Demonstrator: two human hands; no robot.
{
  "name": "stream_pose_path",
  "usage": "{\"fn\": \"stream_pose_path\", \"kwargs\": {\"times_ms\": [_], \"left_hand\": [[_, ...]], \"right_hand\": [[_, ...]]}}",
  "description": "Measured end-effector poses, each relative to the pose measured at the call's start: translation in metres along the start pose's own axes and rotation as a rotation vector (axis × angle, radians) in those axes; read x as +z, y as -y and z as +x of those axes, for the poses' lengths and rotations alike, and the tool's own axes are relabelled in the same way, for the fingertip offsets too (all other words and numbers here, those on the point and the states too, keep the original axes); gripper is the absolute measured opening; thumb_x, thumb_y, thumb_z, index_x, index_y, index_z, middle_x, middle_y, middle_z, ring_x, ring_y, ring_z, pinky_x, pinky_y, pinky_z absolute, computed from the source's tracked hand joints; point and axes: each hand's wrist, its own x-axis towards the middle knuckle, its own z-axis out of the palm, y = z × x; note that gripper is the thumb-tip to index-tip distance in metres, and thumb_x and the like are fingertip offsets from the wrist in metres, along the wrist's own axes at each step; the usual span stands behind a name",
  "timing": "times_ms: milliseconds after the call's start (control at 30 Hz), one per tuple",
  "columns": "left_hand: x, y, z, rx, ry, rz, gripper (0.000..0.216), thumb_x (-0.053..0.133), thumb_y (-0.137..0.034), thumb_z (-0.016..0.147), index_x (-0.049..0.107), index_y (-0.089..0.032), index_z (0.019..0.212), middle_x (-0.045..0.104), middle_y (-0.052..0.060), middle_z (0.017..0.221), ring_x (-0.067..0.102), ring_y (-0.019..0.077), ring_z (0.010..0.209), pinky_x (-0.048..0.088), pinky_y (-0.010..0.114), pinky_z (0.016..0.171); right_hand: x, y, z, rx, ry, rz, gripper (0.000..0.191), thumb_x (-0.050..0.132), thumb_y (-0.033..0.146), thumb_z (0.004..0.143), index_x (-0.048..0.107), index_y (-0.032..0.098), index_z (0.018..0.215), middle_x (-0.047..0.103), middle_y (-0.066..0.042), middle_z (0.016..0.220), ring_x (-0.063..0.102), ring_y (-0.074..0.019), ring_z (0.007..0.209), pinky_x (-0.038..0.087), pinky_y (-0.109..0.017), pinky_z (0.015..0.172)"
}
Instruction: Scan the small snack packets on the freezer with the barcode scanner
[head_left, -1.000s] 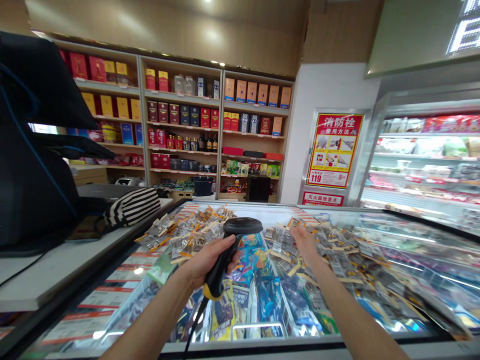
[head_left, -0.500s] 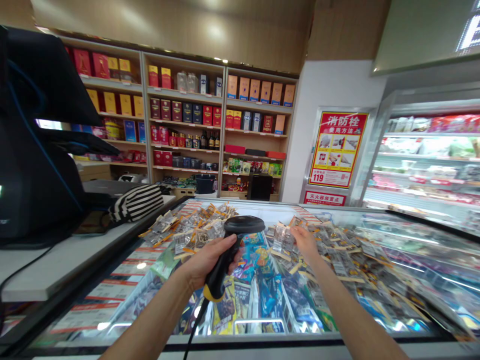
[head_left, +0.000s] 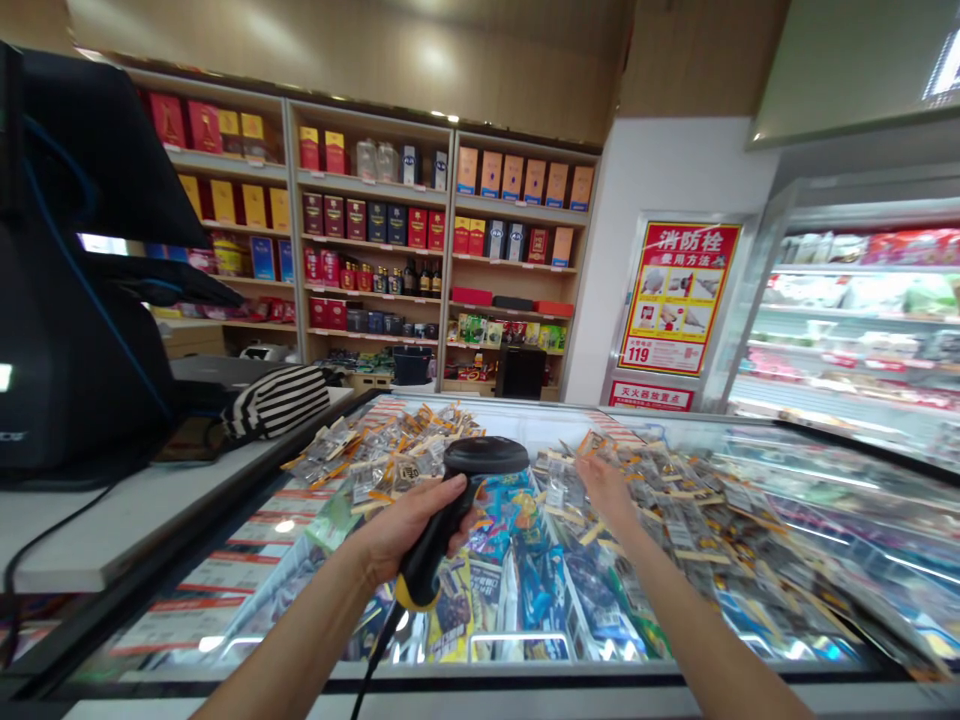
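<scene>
Head view: white-framed, glass-topped freezer (head_left: 570,672) below you.
Left hand (head_left: 409,525): wrapped round your black-and-yellow plastic scanner (head_left: 486,457), above the freezer.
Right hand (head_left: 604,492): partly curled at clear, orange-edged plastic packets (head_left: 556,482); grip unclear.

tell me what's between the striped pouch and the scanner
In the head view, the glass case's dark rim and then a heap of small clear packets lie between the striped pouch and the scanner.
</scene>
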Motion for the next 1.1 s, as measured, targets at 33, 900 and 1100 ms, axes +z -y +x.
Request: {"fn": "stream_pose_path", "kwargs": {"times_ms": [33, 900, 1100], "left_hand": [[-0.001, 0.000, -0.002, 0.000, -0.005, -0.004, 0.028, 0.043, -0.038, 0.073, 0.053, -0.012, 0.076, 0.048, 0.000, 0.057, 0.043, 0.0061, 0.044, 0.029, 0.019, 0.042], [-0.035, -0.002, -0.036, 0.000, -0.132, -0.086, 0.027, 0.041, -0.037, 0.074, 0.052, -0.012, 0.076, 0.050, 0.001, 0.058, 0.043, 0.0067, 0.045, 0.031, 0.019, 0.044], [-0.033, -0.002, -0.042, 0.013, -0.165, -0.092, 0.027, 0.043, -0.036, 0.073, 0.053, -0.013, 0.081, 0.050, 0.001, 0.058, 0.044, 0.0070, 0.044, 0.032, 0.020, 0.044]], "right_hand": [[0.006, 0.002, -0.007, -0.027, 0.028, -0.008, 0.032, 0.043, 0.040, 0.066, 0.059, 0.015, 0.076, 0.062, -0.006, 0.072, 0.055, -0.0193, 0.070, 0.040, -0.029, 0.066], [0.064, 0.028, -0.038, -0.013, 0.470, -0.179, 0.042, 0.046, 0.018, 0.062, 0.049, 0.016, 0.104, 0.060, -0.002, 0.071, 0.054, -0.0141, 0.066, 0.038, -0.025, 0.062], [0.108, 0.042, -0.038, -0.095, 0.354, -0.242, 0.036, 0.042, 0.025, 0.068, 0.053, 0.012, 0.100, 0.057, -0.010, 0.098, 0.048, -0.0202, 0.095, 0.034, -0.030, 0.081]]}}
